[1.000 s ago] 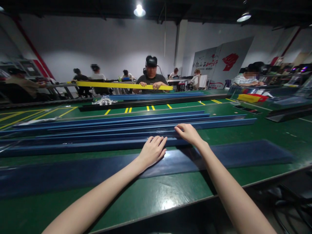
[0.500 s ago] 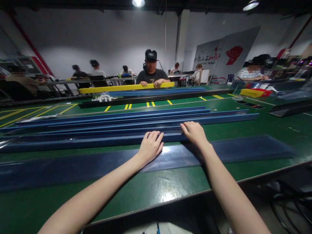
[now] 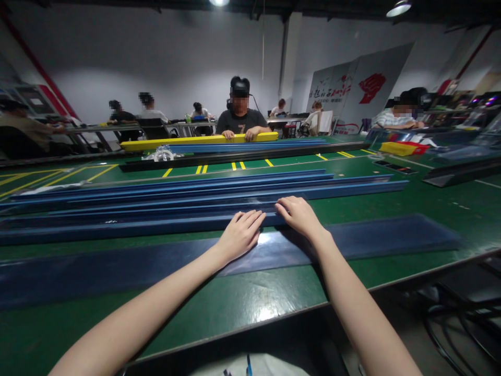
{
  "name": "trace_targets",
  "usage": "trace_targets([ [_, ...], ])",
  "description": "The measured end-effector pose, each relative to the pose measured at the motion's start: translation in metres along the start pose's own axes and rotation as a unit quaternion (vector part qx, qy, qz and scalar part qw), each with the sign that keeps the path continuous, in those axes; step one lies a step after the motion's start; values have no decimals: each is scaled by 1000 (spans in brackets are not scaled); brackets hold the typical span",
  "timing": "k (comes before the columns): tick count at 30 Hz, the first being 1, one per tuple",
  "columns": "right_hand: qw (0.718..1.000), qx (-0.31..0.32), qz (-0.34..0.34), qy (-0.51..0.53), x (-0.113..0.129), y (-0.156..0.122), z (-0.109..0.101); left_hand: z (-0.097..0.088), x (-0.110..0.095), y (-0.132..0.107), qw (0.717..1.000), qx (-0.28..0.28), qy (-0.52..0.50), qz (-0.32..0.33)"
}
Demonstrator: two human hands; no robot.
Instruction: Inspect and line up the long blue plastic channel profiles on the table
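Both hands are on the nearest long blue channel strip (image 3: 117, 230), which lies lengthwise across the green table. My left hand (image 3: 240, 233) lies over its near edge, palm down and fingers stretched out. A short gap to the right, my right hand (image 3: 299, 214) rests on the same strip, thumb apart and fingers lightly bent; its fingertips are partly hidden. Clear film (image 3: 256, 200) shines inside the strip near the hands. A flat, bluish transparent sheet (image 3: 376, 236) lies closer to me, beneath my wrists.
More blue channel strips (image 3: 364, 180) lie just beyond. Across the green table (image 3: 430, 209), a co-worker (image 3: 240, 122) has both hands on a yellow strip (image 3: 188, 140). A black strip (image 3: 274, 152), a phone (image 3: 394, 167) and a yellow-and-red tray (image 3: 399, 148) are farther off.
My right hand has slid left along the blue strip, closer to my left hand. My left hand stays nearly in place, its fingers tilted more to the right. The view has shifted slightly.
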State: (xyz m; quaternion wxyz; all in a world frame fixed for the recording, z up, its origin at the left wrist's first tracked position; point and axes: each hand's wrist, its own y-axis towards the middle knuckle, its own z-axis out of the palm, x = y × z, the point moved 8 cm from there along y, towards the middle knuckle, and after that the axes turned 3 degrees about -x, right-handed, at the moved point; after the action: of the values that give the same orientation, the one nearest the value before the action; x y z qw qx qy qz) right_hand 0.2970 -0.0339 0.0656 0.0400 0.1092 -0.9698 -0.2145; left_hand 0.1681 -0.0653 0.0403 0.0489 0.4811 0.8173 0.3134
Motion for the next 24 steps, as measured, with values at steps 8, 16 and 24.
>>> trace_targets([
  [8,999,-13,33,-17,-10,0,-2,-1,6,-1,999,12,-1,-38],
  [16,997,-10,69,-45,-17,3,-1,-4,9,0,998,14,1,-68],
  [24,990,20,139,-27,-28,17,-5,-2,10,-1,998,12,-5,-68],
])
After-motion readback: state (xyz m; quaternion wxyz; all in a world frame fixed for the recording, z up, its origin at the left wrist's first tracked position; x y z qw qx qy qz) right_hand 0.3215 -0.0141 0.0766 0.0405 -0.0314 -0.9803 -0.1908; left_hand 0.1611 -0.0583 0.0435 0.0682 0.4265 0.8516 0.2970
